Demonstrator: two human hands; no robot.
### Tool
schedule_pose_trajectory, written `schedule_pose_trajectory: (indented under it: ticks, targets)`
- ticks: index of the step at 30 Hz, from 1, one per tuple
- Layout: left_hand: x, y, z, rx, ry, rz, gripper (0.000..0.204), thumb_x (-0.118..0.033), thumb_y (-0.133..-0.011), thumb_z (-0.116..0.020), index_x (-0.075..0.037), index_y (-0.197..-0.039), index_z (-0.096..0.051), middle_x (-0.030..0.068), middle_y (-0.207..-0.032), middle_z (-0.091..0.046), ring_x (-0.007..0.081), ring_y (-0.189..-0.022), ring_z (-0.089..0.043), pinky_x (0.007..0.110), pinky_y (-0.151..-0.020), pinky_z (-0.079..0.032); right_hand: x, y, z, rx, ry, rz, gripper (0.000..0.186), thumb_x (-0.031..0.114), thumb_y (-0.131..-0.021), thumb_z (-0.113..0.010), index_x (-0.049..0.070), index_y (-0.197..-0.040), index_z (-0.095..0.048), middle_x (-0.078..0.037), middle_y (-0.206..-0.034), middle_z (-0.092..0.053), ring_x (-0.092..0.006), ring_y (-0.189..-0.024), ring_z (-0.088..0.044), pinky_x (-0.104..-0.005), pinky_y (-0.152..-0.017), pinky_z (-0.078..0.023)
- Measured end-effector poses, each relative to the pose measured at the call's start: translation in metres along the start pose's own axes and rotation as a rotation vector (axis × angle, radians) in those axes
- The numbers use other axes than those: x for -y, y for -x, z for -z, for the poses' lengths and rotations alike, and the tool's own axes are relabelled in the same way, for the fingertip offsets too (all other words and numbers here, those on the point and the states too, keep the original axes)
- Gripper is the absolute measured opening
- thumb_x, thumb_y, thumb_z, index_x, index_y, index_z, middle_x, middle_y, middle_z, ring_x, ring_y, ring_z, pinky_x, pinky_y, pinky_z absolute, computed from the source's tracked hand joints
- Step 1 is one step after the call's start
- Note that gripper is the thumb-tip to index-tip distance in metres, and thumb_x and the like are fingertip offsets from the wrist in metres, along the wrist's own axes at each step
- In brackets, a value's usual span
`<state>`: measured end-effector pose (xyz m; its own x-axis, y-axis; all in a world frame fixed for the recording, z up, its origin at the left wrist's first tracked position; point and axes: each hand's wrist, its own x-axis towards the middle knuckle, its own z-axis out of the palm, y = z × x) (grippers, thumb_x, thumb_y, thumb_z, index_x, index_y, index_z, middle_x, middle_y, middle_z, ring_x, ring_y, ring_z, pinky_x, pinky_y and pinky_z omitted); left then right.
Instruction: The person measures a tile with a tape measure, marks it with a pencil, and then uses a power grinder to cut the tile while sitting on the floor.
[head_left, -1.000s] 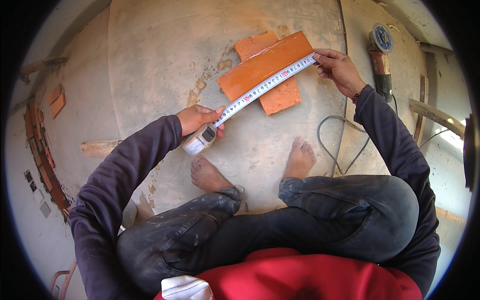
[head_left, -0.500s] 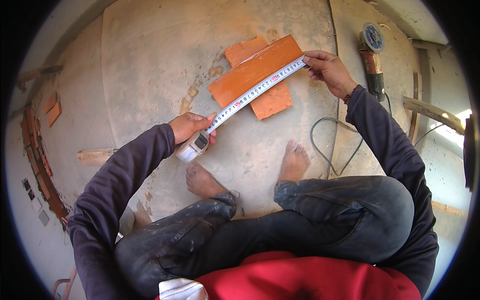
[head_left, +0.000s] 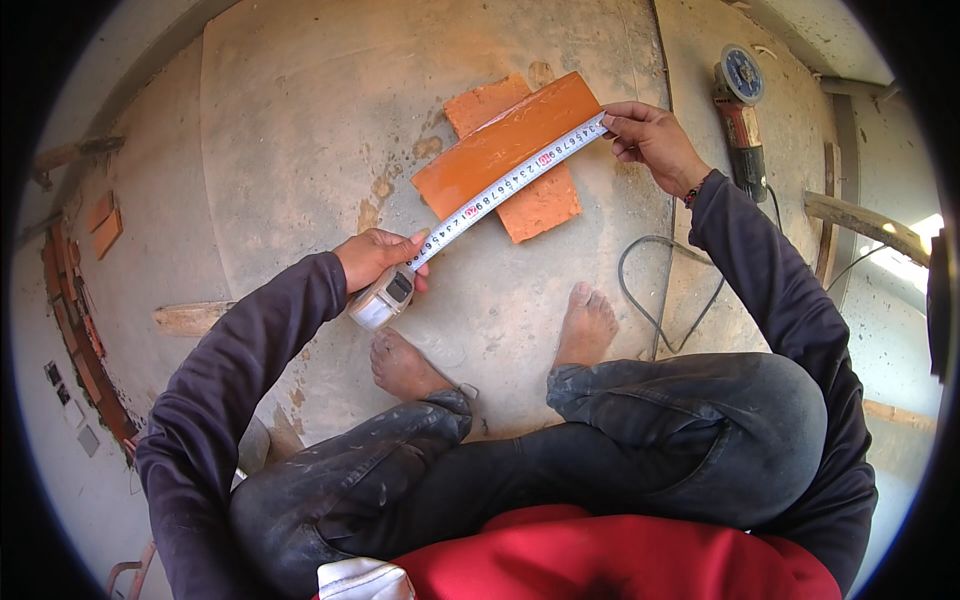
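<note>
Far to the left of the left grip, a row of orange bricks [head_left: 80,330] lines the foot of the pale wall [head_left: 45,440]. Nearer, though well apart from that grip, two small orange tiles [head_left: 107,235] sit on the floor [head_left: 300,130]. A piece of wood [head_left: 190,318] sticks out just left of the left sleeve [head_left: 255,345].

The left grip [head_left: 378,258] is closed on the tape measure [head_left: 376,302], thumb over the metal strip [head_left: 505,188] where it leaves the case. Just below this grip is the bare left foot [head_left: 405,365].

From the left grip the strip slants up to the right grip, along the near long edge of a smooth orange slab [head_left: 510,140]. The slab lies between the two grips, across a rough orange brick [head_left: 540,205] that shows on both sides; its middle is hidden. The bare right foot [head_left: 587,325] is below the right grip.

The right grip [head_left: 652,142] is narrow, thumb and fingers pinching the strip's end beside the slab's right corner. A dark cable [head_left: 625,285] loops below it. To its right, a grinder [head_left: 742,130] with a blue disc lies on the floor, and further right is a wooden pole [head_left: 865,222].
</note>
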<state>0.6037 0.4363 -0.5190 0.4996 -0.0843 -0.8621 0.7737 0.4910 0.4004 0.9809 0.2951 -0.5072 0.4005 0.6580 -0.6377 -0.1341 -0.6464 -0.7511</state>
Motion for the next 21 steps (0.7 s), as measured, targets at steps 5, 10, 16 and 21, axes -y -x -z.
schedule_pose_trajectory:
  ticks: [5, 10, 16, 21]
  targets:
    - [-0.0012, 0.0017, 0.0007, 0.010, -0.009, 0.001, 0.041, -0.040, -0.101, -0.051, -0.004, -0.091, -0.067, 0.0091, -0.080, -0.071, 0.0104, -0.062, -0.063, 0.025, -0.059, -0.052, 0.0012, 0.0007, -0.0003, 0.017, -0.003, -0.001, 0.022, 0.016, -0.092, -0.065, 0.005, -0.112, -0.067, -0.001, -0.091, -0.067, -0.0066, -0.067, -0.057, -0.0217, -0.064, -0.049]
    - [-0.0036, 0.0022, -0.0020, -0.005, -0.003, 0.012, 0.041, -0.040, -0.101, -0.051, -0.004, -0.091, -0.067, 0.0085, -0.080, -0.071, 0.0100, -0.063, -0.062, 0.025, -0.060, -0.051, 0.0013, 0.0011, 0.0010, 0.007, 0.002, -0.003, 0.023, 0.016, -0.092, -0.065, 0.006, -0.113, -0.066, -0.001, -0.090, -0.066, -0.0067, -0.068, -0.057, -0.0214, -0.064, -0.049]
    - [-0.0021, 0.0002, -0.0022, -0.001, -0.017, 0.008, 0.041, -0.040, -0.101, -0.050, -0.004, -0.092, -0.068, 0.0081, -0.081, -0.071, 0.0098, -0.062, -0.062, 0.026, -0.060, -0.051, -0.0023, 0.0005, 0.0031, 0.012, 0.019, 0.015, 0.024, 0.017, -0.092, -0.065, 0.005, -0.114, -0.066, -0.001, -0.090, -0.066, -0.0063, -0.069, -0.057, -0.0216, -0.064, -0.049]
    - [-0.0025, 0.0037, -0.0009, 0.014, -0.038, -0.021, 0.041, -0.040, -0.101, -0.049, -0.005, -0.092, -0.068, 0.0074, -0.081, -0.071, 0.0097, -0.062, -0.061, 0.025, -0.060, -0.051, 0.0005, 0.0001, 0.0026, 0.022, 0.014, 0.007, 0.025, 0.018, -0.092, -0.065, 0.005, -0.114, -0.066, -0.001, -0.091, -0.066, -0.0058, -0.068, -0.056, -0.0213, -0.065, -0.049]
